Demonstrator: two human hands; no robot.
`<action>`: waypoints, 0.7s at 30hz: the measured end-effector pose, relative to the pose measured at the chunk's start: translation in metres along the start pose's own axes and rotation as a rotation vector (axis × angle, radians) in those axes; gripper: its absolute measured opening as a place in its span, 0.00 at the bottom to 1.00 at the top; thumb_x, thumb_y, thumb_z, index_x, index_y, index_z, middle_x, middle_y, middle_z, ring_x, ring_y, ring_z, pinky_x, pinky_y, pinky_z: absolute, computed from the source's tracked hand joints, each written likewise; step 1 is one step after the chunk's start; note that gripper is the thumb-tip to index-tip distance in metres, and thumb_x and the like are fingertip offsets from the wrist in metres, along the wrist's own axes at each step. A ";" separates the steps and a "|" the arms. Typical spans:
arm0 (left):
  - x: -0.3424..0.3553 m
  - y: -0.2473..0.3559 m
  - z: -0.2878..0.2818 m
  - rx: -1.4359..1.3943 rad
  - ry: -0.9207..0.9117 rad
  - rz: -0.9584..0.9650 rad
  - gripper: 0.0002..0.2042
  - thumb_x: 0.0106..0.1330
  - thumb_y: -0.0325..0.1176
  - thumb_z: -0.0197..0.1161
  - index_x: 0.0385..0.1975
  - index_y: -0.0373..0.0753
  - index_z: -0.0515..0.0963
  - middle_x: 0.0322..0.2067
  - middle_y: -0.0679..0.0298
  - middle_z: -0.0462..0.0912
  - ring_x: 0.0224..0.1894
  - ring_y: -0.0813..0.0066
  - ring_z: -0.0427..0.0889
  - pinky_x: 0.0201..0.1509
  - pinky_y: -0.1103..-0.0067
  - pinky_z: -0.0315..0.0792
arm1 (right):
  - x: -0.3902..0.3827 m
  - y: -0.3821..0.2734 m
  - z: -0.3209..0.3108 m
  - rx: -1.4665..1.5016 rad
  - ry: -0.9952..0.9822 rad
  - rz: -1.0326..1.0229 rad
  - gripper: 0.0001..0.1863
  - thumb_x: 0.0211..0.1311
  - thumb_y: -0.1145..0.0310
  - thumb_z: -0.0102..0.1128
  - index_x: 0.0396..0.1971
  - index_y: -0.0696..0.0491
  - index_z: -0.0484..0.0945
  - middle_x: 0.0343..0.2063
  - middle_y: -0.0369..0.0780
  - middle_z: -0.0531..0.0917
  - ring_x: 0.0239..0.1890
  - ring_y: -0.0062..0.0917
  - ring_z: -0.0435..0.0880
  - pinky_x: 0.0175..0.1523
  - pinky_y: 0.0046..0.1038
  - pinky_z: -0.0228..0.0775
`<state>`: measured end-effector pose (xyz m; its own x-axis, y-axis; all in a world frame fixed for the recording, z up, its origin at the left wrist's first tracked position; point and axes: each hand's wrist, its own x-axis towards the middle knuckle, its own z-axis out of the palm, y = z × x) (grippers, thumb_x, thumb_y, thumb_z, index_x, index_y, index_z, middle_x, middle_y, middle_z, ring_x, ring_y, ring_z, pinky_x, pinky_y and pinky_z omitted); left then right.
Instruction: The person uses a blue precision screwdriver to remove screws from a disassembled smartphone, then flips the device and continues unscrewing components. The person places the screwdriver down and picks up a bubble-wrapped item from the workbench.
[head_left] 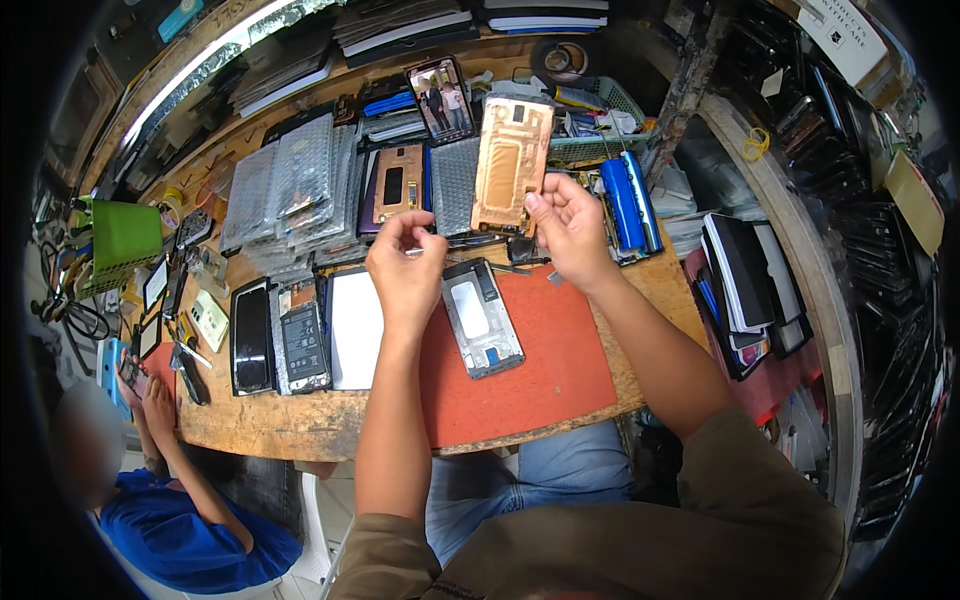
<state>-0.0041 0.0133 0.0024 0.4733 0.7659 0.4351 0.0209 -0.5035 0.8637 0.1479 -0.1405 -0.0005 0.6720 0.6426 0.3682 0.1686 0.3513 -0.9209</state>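
Observation:
My right hand (572, 225) grips a copper-backed phone screen (511, 165) by its lower right edge. The panel is held upright above the bench, copper side toward me. To its left, my left hand (408, 262) is raised with fingers curled and closed; whether anything small is between them, I cannot make out. Beneath the hands, a grey phone frame (483, 322) with a pale central cutout lies on the red mat (560, 375). A similar copper-backed phone part (398, 183) rests behind my left hand.
Left of the mat lie a white sheet (352, 330), an opened phone with a black battery (303, 340) and a dark phone panel (251, 335). Bubble-wrapped packets (290, 180) are stacked behind. A lit phone (440, 100) leans at the back. A person in blue (190, 530) works at far left.

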 end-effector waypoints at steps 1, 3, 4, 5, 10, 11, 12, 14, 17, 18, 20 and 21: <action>0.002 0.000 -0.003 -0.093 -0.001 -0.038 0.09 0.63 0.22 0.62 0.41 0.31 0.84 0.26 0.71 0.81 0.29 0.87 0.75 0.34 0.84 0.72 | 0.001 -0.001 -0.001 0.022 0.016 -0.009 0.06 0.78 0.72 0.57 0.46 0.59 0.78 0.31 0.31 0.83 0.24 0.06 0.72 0.29 0.13 0.65; 0.003 -0.001 -0.006 -0.208 0.030 -0.099 0.07 0.68 0.22 0.60 0.40 0.31 0.84 0.28 0.72 0.80 0.29 0.88 0.75 0.34 0.85 0.70 | 0.005 -0.003 -0.003 0.067 0.052 -0.025 0.07 0.78 0.71 0.57 0.46 0.58 0.78 0.30 0.31 0.83 0.22 0.06 0.69 0.26 0.13 0.62; 0.004 -0.001 -0.006 -0.204 0.018 -0.077 0.07 0.69 0.23 0.60 0.40 0.32 0.84 0.29 0.72 0.81 0.30 0.88 0.75 0.34 0.85 0.70 | 0.005 -0.004 -0.005 0.073 0.054 -0.012 0.07 0.78 0.69 0.57 0.46 0.57 0.79 0.29 0.30 0.82 0.21 0.07 0.69 0.26 0.13 0.62; 0.003 -0.001 -0.005 -0.199 0.013 -0.053 0.07 0.71 0.23 0.59 0.41 0.32 0.84 0.30 0.72 0.81 0.30 0.89 0.75 0.34 0.86 0.69 | 0.005 -0.004 -0.006 0.081 0.055 0.003 0.07 0.78 0.69 0.57 0.46 0.57 0.79 0.29 0.30 0.82 0.21 0.07 0.69 0.26 0.13 0.61; -0.002 0.001 0.003 -0.256 -0.086 -0.093 0.08 0.78 0.29 0.60 0.46 0.32 0.82 0.35 0.67 0.83 0.37 0.81 0.80 0.48 0.82 0.74 | 0.006 -0.005 -0.006 0.140 0.037 0.029 0.08 0.78 0.68 0.57 0.45 0.57 0.79 0.29 0.30 0.82 0.21 0.07 0.69 0.26 0.13 0.60; -0.002 0.002 0.003 -0.295 -0.096 -0.102 0.08 0.77 0.30 0.61 0.46 0.32 0.82 0.35 0.67 0.83 0.37 0.81 0.80 0.48 0.82 0.75 | 0.006 -0.005 -0.006 0.145 0.030 0.022 0.08 0.78 0.68 0.57 0.45 0.57 0.79 0.29 0.30 0.82 0.21 0.07 0.69 0.26 0.13 0.60; -0.003 0.003 0.004 -0.334 -0.117 -0.116 0.08 0.77 0.31 0.62 0.46 0.32 0.82 0.34 0.68 0.83 0.37 0.81 0.80 0.48 0.82 0.75 | 0.006 -0.005 -0.007 0.149 0.027 0.026 0.08 0.78 0.68 0.57 0.45 0.57 0.79 0.29 0.30 0.82 0.21 0.07 0.69 0.26 0.13 0.60; -0.004 0.005 0.004 -0.409 -0.164 -0.148 0.09 0.76 0.32 0.63 0.45 0.32 0.82 0.34 0.68 0.83 0.37 0.81 0.81 0.48 0.81 0.76 | 0.005 -0.006 -0.006 0.148 0.017 0.028 0.08 0.78 0.68 0.57 0.45 0.57 0.79 0.29 0.30 0.82 0.21 0.07 0.69 0.26 0.13 0.60; -0.007 0.007 0.005 -0.480 -0.245 -0.192 0.09 0.75 0.32 0.66 0.44 0.32 0.84 0.35 0.67 0.85 0.37 0.82 0.82 0.46 0.81 0.77 | 0.004 -0.007 -0.003 0.129 0.005 0.023 0.08 0.78 0.69 0.57 0.46 0.57 0.79 0.30 0.31 0.82 0.22 0.07 0.69 0.27 0.13 0.61; -0.008 0.008 0.006 -0.478 -0.271 -0.196 0.09 0.74 0.31 0.67 0.44 0.32 0.84 0.35 0.67 0.86 0.37 0.82 0.82 0.46 0.82 0.78 | 0.003 -0.008 -0.002 0.119 0.006 0.020 0.08 0.78 0.69 0.57 0.46 0.57 0.78 0.30 0.31 0.82 0.22 0.07 0.69 0.27 0.13 0.61; -0.010 0.009 0.008 -0.495 -0.305 -0.210 0.09 0.73 0.31 0.68 0.44 0.31 0.86 0.35 0.67 0.88 0.37 0.83 0.83 0.45 0.83 0.77 | 0.002 -0.009 -0.001 0.089 -0.001 0.016 0.07 0.78 0.70 0.57 0.46 0.58 0.78 0.30 0.31 0.83 0.22 0.07 0.70 0.27 0.13 0.62; -0.010 0.009 0.008 -0.460 -0.302 -0.201 0.09 0.73 0.30 0.68 0.43 0.31 0.86 0.35 0.67 0.88 0.36 0.83 0.83 0.44 0.83 0.77 | 0.001 -0.009 -0.001 0.070 -0.009 0.015 0.07 0.78 0.70 0.57 0.47 0.58 0.78 0.31 0.31 0.83 0.23 0.07 0.70 0.28 0.13 0.63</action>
<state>-0.0016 -0.0018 0.0035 0.7312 0.6464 0.2179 -0.2166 -0.0830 0.9727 0.1479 -0.1437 0.0083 0.6672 0.6545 0.3556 0.1074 0.3879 -0.9154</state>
